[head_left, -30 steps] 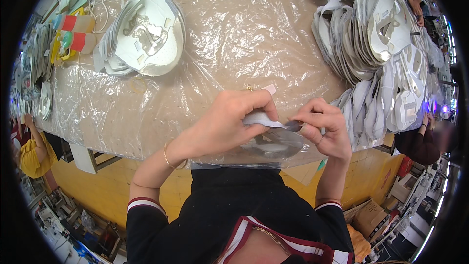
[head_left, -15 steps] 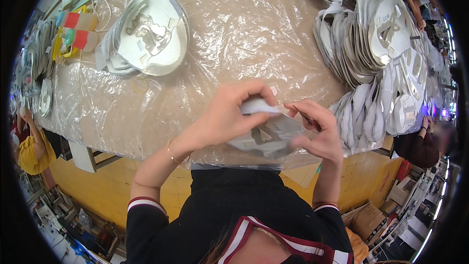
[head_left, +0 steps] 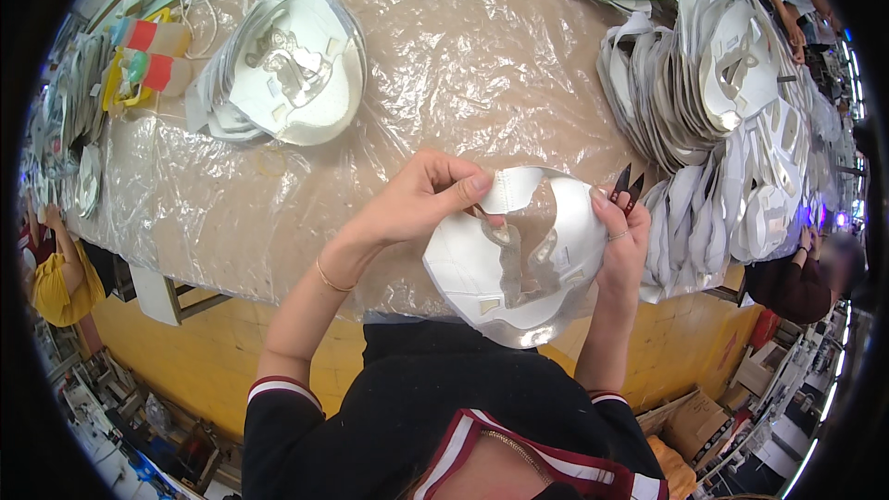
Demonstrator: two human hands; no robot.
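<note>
A white shoe upper (head_left: 463, 264), with cut-out openings and a translucent grey layer in them, is spread between my two hands above the near table edge. My left hand (head_left: 431, 194) pinches its upper left rim between thumb and fingers. Closed on its upper right rim is my right hand (head_left: 622, 241), the thumb lying on the white face. That hand also keeps a pair of dark thread snips (head_left: 626, 187), whose pointed blades stick up past the fingers; their handles are mostly hidden in the palm.
A plastic-covered table (head_left: 444, 65) lies before me. A nested stack of uppers (head_left: 319, 116) stands at the left, by bottles with red labels (head_left: 153, 72) in a yellow holder. Larger stacks of uppers (head_left: 690, 83) crowd the right side. Other people sit at both sides.
The upper was folded and tilted with its grey side showing; now it is opened out, white face up. My right hand has risen along its right rim, and the snips' blades point upward.
</note>
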